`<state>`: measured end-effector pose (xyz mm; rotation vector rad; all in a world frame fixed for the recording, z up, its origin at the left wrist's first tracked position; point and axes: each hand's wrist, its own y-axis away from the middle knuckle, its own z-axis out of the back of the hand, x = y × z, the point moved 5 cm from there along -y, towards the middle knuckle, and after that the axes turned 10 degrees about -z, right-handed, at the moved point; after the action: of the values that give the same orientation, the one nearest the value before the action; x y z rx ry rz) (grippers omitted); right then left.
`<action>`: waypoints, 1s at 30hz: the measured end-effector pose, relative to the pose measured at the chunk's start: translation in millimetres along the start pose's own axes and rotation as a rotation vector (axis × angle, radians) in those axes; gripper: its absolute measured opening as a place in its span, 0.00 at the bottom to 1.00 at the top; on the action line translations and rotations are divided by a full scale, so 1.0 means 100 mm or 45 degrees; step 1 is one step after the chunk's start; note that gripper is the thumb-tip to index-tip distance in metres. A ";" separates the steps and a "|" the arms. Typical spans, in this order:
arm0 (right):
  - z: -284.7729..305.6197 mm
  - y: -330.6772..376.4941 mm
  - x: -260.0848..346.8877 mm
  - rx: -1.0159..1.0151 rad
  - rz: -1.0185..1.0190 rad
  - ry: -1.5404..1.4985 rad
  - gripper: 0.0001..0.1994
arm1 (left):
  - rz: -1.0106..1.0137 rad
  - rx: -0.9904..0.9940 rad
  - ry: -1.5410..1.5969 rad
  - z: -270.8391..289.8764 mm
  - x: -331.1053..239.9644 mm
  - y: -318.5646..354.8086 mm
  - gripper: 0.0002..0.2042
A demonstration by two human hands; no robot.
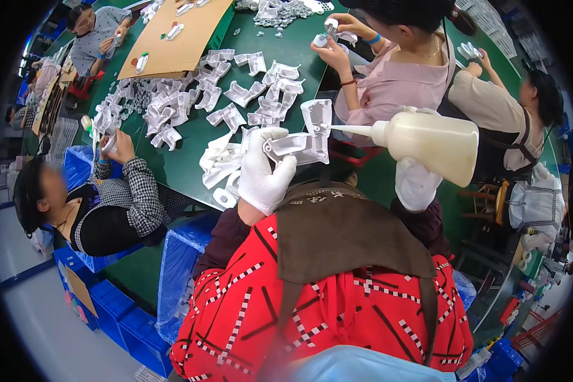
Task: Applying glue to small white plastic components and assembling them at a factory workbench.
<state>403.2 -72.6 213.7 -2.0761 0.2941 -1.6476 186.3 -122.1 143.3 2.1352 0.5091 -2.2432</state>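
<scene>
White gloves cover both my hands. My left hand [266,170] is closed round a white moulded plastic housing [312,148], its hollow side facing up. In my right hand [417,183] is a squeeze bottle [434,144] of cream-coloured liquid, lying on its side. The bottle's thin nozzle [355,130] points left, and its tip is at the right edge of the housing; whether it touches I cannot tell. Just beyond my left hand, more white plastic housings [243,94] are spread over the green table [191,167]. White gloves or cloths [218,160] lie left of that hand.
Several co-workers sit around the table; one in pink [407,83] is close at the right, one in a checked sleeve [134,184] at the left. A cardboard sheet [165,48] holds small parts at the far left. Blue crates [118,318] stand below left.
</scene>
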 end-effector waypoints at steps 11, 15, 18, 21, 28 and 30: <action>-0.02 0.00 -0.05 0.090 -0.151 0.072 0.30 | 0.061 0.012 0.075 0.00 0.02 -0.01 0.15; 0.02 -0.02 -0.08 0.014 -0.226 -0.257 0.30 | 0.061 0.004 0.067 0.00 0.03 -0.01 0.15; 0.00 -0.01 -0.08 0.005 -0.190 -0.233 0.30 | 0.050 0.057 0.061 -0.01 0.04 -0.02 0.16; -0.02 0.01 -0.09 0.018 -0.184 -0.185 0.30 | 0.022 0.102 0.041 -0.03 0.04 -0.02 0.16; -0.03 0.01 -0.14 0.028 -0.117 -0.170 0.29 | 0.003 0.108 -0.007 -0.04 0.05 -0.03 0.16; -0.02 0.03 -0.13 0.046 -0.159 -0.221 0.29 | 0.059 0.051 0.050 -0.02 0.07 -0.03 0.15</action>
<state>398.8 -69.8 201.7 -2.2318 0.0779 -1.5160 186.7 -117.3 137.7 2.1903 0.4149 -2.2097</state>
